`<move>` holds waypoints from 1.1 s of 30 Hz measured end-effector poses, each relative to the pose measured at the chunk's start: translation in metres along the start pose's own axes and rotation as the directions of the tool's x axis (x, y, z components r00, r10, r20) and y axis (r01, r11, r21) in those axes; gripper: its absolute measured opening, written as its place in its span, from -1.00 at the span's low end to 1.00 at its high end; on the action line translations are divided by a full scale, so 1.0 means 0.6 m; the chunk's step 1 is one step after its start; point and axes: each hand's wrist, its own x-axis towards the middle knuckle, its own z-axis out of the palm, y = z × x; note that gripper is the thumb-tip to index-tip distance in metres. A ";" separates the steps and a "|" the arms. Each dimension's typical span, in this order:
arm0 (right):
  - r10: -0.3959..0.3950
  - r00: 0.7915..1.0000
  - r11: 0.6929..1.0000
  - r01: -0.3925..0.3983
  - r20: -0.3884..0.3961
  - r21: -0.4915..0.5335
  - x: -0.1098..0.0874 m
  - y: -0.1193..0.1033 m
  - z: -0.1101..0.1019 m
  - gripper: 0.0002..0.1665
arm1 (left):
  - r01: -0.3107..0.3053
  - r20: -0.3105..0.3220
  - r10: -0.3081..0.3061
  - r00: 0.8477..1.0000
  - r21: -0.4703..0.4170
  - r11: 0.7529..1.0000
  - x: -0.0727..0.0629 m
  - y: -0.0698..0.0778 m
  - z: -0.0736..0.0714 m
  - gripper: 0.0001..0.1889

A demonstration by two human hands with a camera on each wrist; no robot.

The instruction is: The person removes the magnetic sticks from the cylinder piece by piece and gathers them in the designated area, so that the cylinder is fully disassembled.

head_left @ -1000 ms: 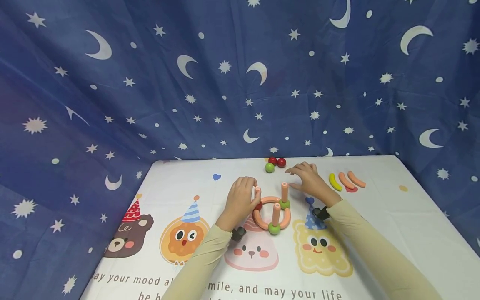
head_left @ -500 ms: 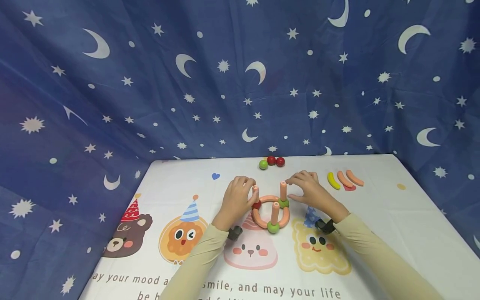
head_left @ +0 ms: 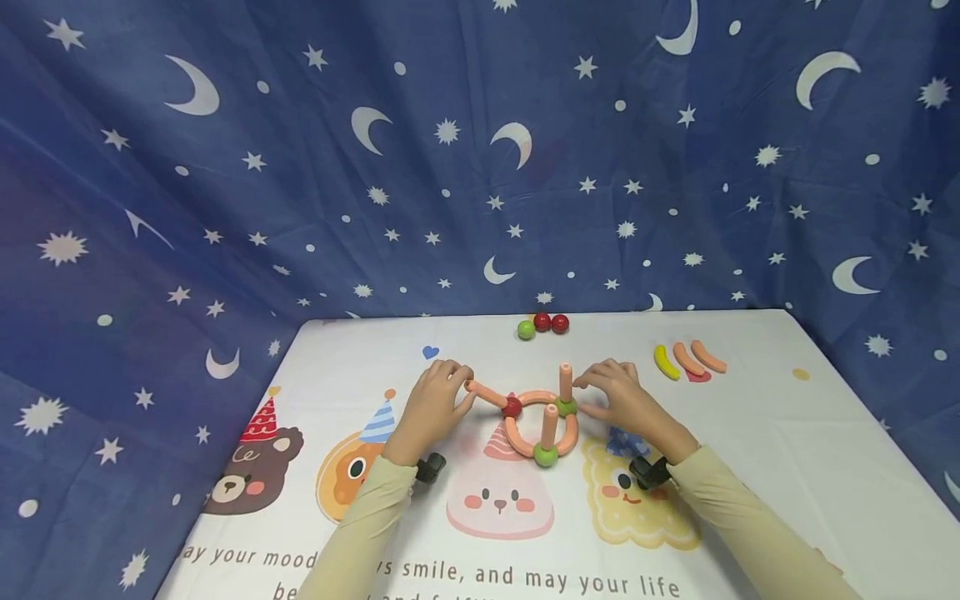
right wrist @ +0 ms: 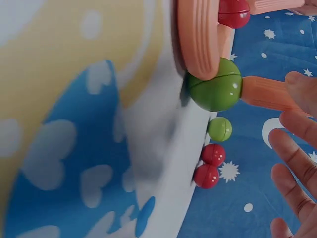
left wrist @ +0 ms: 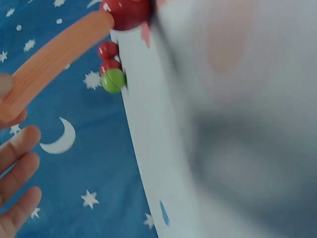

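Observation:
On the table a ring of curved orange rods (head_left: 538, 397) is joined by one red ball (head_left: 512, 407) and two green balls (head_left: 546, 455). My left hand (head_left: 431, 408) pinches the free end of a straight orange rod (left wrist: 57, 62), which slants leftward from the red ball. Two other straight rods stand upright on the green balls, one at the front (head_left: 550, 425) and one farther back (head_left: 566, 382). My right hand (head_left: 622, 404) is right beside the back rod, fingers loosely spread. In the right wrist view its thumb and forefinger overlap that rod (right wrist: 267, 93).
Two loose red balls (head_left: 560, 323) and a green ball (head_left: 527, 330) lie at the table's far edge. Right of my right hand lie a yellow curved piece (head_left: 666, 363) and two orange curved pieces (head_left: 708, 356). A starry blue curtain (head_left: 420, 167) rises behind the table.
My left hand has moved left, tipping its rod from upright to a leftward slant. My right hand has come down beside the back rod. The loose green ball has shifted left.

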 end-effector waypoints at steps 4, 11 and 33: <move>-0.020 1.000 1.000 0.020 -0.012 0.001 -0.009 -0.002 0.004 -0.69 | -0.004 0.042 0.002 0.999 0.032 0.999 -0.011 -0.016 0.002 -0.84; -0.039 0.999 0.999 0.039 -0.007 -0.022 -0.017 -0.002 0.009 -0.70 | -0.051 0.069 0.046 0.997 0.069 0.996 -0.026 -0.036 0.012 -0.82; 0.053 0.995 0.997 -0.057 0.085 0.047 0.035 -0.008 0.034 -0.81 | -0.290 0.070 0.291 0.954 -0.026 0.957 0.024 0.105 0.012 -0.61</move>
